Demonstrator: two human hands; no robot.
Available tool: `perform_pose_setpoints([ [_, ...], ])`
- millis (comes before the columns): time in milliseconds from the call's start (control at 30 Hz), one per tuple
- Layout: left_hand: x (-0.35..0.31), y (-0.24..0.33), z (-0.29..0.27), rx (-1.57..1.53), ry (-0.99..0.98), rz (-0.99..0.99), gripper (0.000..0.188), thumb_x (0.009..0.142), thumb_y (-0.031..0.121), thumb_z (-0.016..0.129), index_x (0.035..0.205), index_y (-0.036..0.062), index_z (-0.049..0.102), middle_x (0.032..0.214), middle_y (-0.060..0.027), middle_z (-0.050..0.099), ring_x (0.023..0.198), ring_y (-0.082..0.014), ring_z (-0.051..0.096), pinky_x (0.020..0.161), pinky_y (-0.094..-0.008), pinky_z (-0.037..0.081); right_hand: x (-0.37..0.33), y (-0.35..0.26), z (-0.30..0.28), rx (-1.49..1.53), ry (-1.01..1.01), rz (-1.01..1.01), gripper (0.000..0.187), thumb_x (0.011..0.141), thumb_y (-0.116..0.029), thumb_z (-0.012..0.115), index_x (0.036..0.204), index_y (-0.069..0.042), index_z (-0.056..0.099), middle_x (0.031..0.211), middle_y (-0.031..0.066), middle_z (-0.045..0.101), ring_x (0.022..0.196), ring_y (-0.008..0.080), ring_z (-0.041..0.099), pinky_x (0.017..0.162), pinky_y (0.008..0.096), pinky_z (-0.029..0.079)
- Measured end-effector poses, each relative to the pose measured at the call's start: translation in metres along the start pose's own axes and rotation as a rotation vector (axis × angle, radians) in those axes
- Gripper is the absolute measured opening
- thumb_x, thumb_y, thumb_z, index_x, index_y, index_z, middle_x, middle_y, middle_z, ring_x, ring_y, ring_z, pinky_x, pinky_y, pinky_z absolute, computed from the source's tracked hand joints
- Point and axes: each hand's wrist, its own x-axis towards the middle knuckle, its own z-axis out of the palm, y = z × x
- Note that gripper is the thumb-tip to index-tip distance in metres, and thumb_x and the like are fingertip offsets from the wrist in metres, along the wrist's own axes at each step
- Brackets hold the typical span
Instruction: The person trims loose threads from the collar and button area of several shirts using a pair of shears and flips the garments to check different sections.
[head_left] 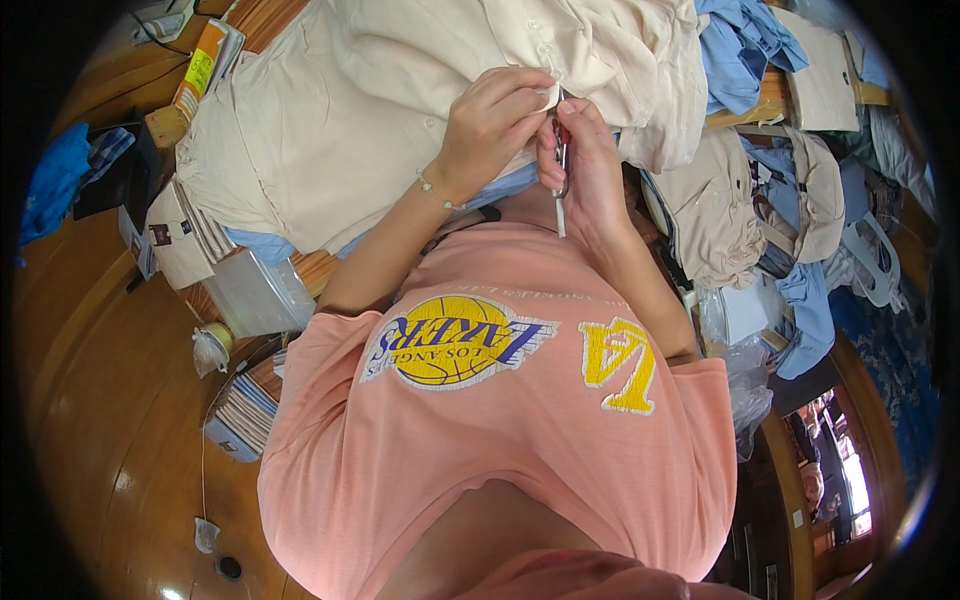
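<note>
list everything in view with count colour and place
Cream garments: count unclear, cream, top centre
Small tool: 1, red and silver, right hand
Blue cloths: several, light blue, upper right
Folded clothes: several, mostly beige, right
Plastic bags: count unclear, clear, lower right
Plastic box: 1, translucent, left
Bundled cloth: 1, bright blue, far left
Wooden floor: 1, brown, left
Shirt: 1, pink, worn, bottom centre
Bracelet: 1, pale, left wrist
Left hand: 1, bare, pinching cream garments
Right hand: 1, bare, gripping tool

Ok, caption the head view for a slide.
Left hand pinches cream cloth; right hand holds a slim red-and-metal tool close by.
</note>
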Motion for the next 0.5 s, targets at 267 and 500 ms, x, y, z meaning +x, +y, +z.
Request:
perform_pose_setpoints([
  [267,0.003,0.003,-0.005,-0.224,0.033,-0.305,0.012,0.072,-0.008,0.063,0.080,-0.0010,0.057,0.098,-0.0076,0.066,0.080,-0.0103,0.062,0.059,-0.0197,0.049,-0.011,-0.018,-0.014,-0.290,-0.032,0.056,0.012,0.092,-0.017,0.047,0.093,-0.007,0.042,0.068,0.0058,0.051,0.040,0.0072,0.036,0.035,0.0205,0.026],
  [500,0.006,0.011,-0.013,-0.260,-0.033,-0.358,0.012,0.073,-0.010,0.060,0.081,-0.0019,0.057,0.100,-0.0098,0.066,0.088,-0.0121,0.062,0.067,-0.0211,0.050,0.000,-0.028,-0.014,-0.350,-0.059,0.095,0.015,0.092,-0.018,0.047,0.093,-0.004,0.043,0.068,0.0073,0.053,0.039,0.0067,0.036,0.034,0.0205,0.026],
])
